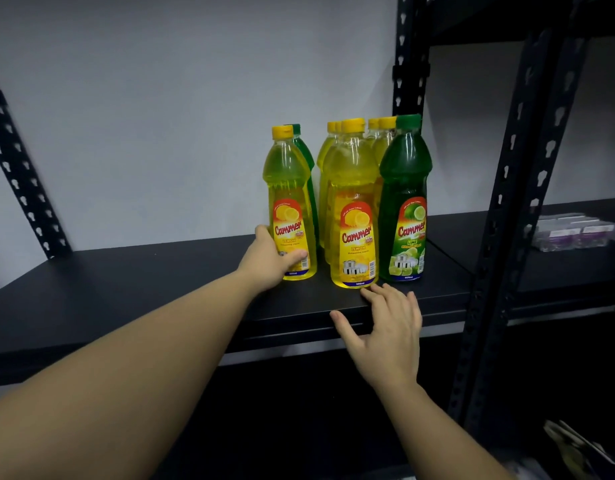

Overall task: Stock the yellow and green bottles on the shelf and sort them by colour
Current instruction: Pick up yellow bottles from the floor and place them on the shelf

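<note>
Your left hand (271, 259) is wrapped round the lower part of the left yellow bottle (292, 206), thumb across the front of its label and fingers curled behind it. That bottle stands upright on the black shelf (143, 282), a little back from the front edge and left of the main cluster. Right behind it, mostly hidden, stands a green bottle (304, 150) with only its cap and shoulder showing.

Your right hand (385, 327) lies flat and relaxed on the shelf's front edge, fingers spread and holding nothing; the fingertips (377, 289) come just beside the base of the front yellow bottle (353, 209). Whether they touch it you cannot tell from here.

That front yellow bottle stands upright nearest the front edge, with more yellow bottles (382, 140) packed close behind it towards the wall. The front green bottle (405, 202) stands just beside it, close to the black upright post (500, 209) at the shelf's right end.

Past the post, on the neighbouring shelf, lie some blurred clear packets (573, 232).
</note>
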